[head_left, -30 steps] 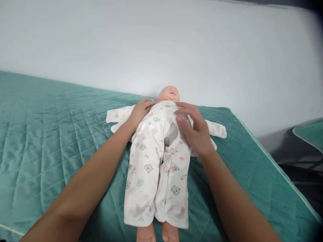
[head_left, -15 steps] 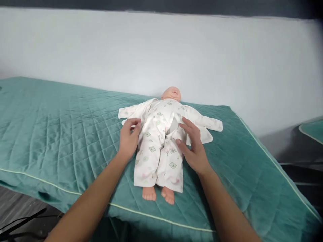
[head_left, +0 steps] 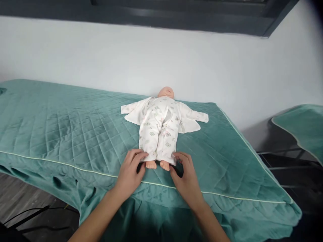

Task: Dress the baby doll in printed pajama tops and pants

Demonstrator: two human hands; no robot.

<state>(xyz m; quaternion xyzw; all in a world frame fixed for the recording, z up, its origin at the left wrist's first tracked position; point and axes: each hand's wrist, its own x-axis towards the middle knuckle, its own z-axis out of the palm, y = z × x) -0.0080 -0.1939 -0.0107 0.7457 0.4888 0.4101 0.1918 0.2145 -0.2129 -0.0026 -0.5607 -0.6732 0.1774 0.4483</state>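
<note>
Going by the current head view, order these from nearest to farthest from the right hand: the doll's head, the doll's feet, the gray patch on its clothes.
From the right hand:
1. Doll's feet: just to its left, below the trouser hems.
2. Gray patch: farther up, above the trouser legs.
3. Doll's head: farthest, beside the wall.

Pants hem (head_left: 152, 158) pt. behind L hand (head_left: 128, 174); forearms (head_left: 104, 210) cut @ btm.
</note>
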